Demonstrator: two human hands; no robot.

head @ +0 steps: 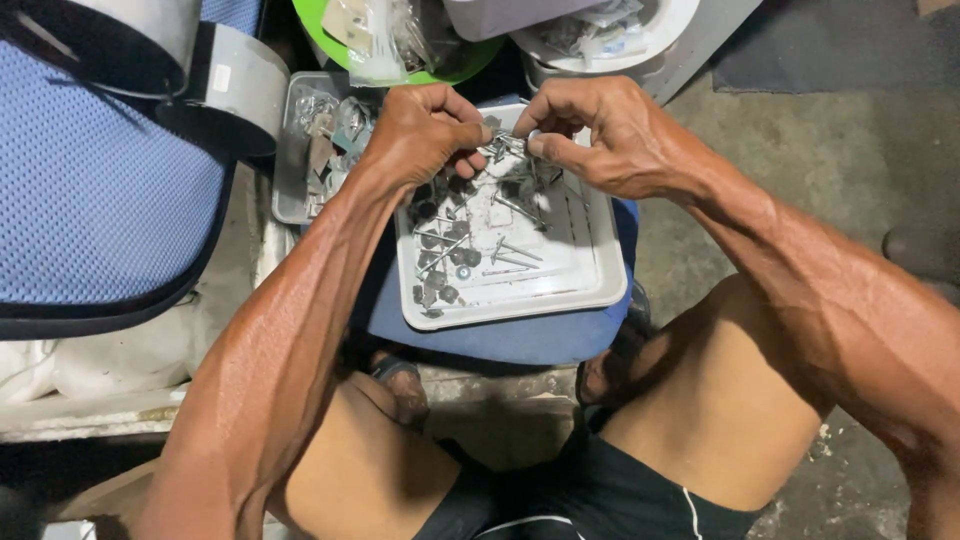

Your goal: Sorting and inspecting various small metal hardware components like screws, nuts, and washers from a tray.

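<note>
Screws [503,146] pinched between both hands above white tray [590,285].

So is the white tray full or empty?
Partly full: the tray holds loose screws mostly on its left side, with bare white bottom showing at right.

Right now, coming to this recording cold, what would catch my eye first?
First, the left hand and right hand pinched together at top centre around a small cluster of metal screws. Just beneath them sits a shallow white rectangular plastic tray scattered with loose screws and dark round washers, resting on a blue stool. To the left, a blue mesh chair back fills the frame.
</note>
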